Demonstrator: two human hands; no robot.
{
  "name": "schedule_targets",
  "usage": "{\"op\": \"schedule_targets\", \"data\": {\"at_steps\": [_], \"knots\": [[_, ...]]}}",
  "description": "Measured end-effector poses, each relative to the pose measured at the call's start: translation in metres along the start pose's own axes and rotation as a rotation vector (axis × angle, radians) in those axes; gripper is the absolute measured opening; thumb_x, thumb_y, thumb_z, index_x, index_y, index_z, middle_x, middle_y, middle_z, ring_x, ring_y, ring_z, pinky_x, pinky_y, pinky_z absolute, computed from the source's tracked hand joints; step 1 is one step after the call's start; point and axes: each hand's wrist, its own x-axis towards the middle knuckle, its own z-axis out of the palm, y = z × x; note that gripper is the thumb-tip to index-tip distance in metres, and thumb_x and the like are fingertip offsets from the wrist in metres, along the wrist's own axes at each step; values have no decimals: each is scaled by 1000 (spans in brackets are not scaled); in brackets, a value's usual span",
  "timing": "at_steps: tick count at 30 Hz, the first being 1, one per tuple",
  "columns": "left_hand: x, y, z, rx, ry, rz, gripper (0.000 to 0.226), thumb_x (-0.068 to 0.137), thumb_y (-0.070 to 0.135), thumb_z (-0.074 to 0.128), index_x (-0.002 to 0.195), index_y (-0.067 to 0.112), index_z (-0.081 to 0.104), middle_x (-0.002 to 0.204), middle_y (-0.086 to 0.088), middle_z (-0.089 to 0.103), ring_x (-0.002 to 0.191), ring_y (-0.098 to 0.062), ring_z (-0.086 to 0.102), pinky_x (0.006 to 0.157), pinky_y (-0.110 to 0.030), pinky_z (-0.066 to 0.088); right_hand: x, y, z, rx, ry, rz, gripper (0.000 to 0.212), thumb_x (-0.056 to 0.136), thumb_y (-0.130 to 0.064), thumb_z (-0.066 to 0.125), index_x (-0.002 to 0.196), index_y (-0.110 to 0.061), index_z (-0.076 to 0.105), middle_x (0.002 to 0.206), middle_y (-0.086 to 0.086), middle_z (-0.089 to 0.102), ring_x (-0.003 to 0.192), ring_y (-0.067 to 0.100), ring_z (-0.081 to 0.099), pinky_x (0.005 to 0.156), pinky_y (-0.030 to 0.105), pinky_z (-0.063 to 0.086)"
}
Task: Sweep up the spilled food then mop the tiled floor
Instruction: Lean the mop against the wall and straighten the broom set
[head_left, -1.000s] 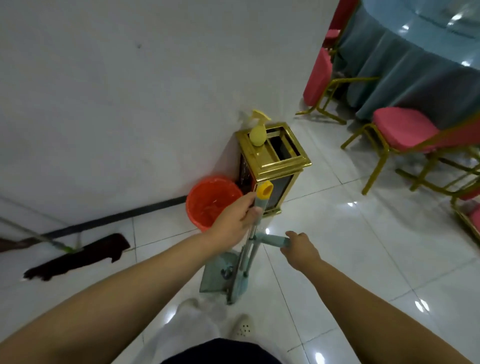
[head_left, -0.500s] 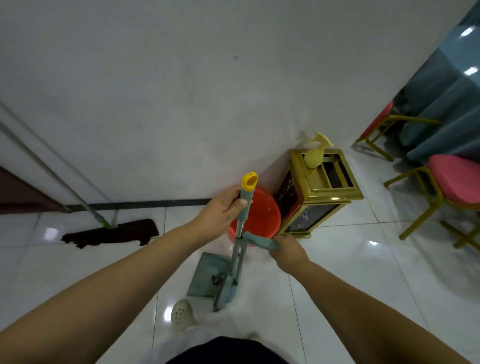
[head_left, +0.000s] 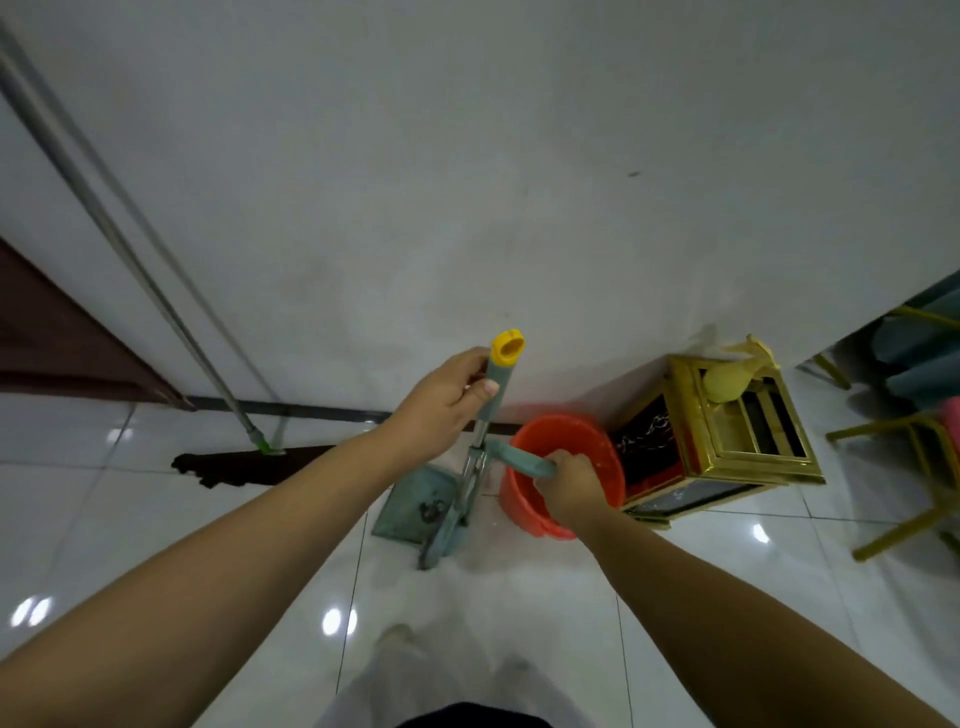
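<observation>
My left hand (head_left: 441, 402) grips the upright teal handle with a yellow cap (head_left: 507, 347). That handle runs down to a teal dustpan (head_left: 415, 506) standing on the white tiled floor (head_left: 156, 519). My right hand (head_left: 569, 480) grips a second teal handle (head_left: 511, 457) that crosses the first one, just in front of an orange bucket (head_left: 592, 441). A dark flat mop (head_left: 244, 465) lies on the floor at the left, its grey pole (head_left: 104, 218) leaning up against the white wall.
A gold-framed bin (head_left: 727, 441) stands right of the bucket, with a yellow pump bottle (head_left: 727, 382) on top. Gold-legged chairs (head_left: 914, 467) and a teal tablecloth sit at the far right. A dark brown door edge (head_left: 52, 343) is at the left. My shoes show below.
The view has swung left and I have stepped closer to the wall. Both hands keep their grips, and the dustpan and crossing handle have moved with them toward the bucket.
</observation>
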Motion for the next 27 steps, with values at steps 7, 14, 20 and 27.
{"op": "schedule_targets", "data": {"at_steps": [7, 14, 20, 27], "knots": [[29, -23, -13, -14, 81, -77, 17, 99, 14, 42, 112, 21, 50, 98, 8, 59, 90, -14, 56, 77, -10, 42, 54, -20, 5, 63, 27, -21, 29, 95, -10, 45, 119, -15, 60, 112, 8, 59, 88, 20, 60, 78, 26, 50], [66, -30, 0, 17, 180, -200, 42, 93, 30, 35, 124, 5, 49, 117, -21, 60, 110, -34, 56, 96, -48, 44, 98, -17, -10, 71, 31, -94, 28, 92, -15, 50, 117, -10, 62, 118, 12, 63, 109, 27, 58, 93, 26, 39], [95, -30, 21, 9, 323, -267, 26, 102, 20, 35, 123, 11, 48, 112, -11, 62, 105, -25, 58, 89, -37, 46, 123, -7, -30, 110, -19, -265, 27, 89, -3, 50, 111, -5, 66, 114, 11, 67, 111, 28, 59, 97, 32, 40], [98, -25, 40, 30, 443, -329, 34, 101, 30, 33, 131, 20, 46, 117, 9, 55, 111, -10, 53, 95, -27, 41, 129, 6, -39, 356, -125, -127, 28, 87, 1, 55, 114, 3, 57, 112, 18, 63, 104, 28, 61, 79, 21, 41]]}}
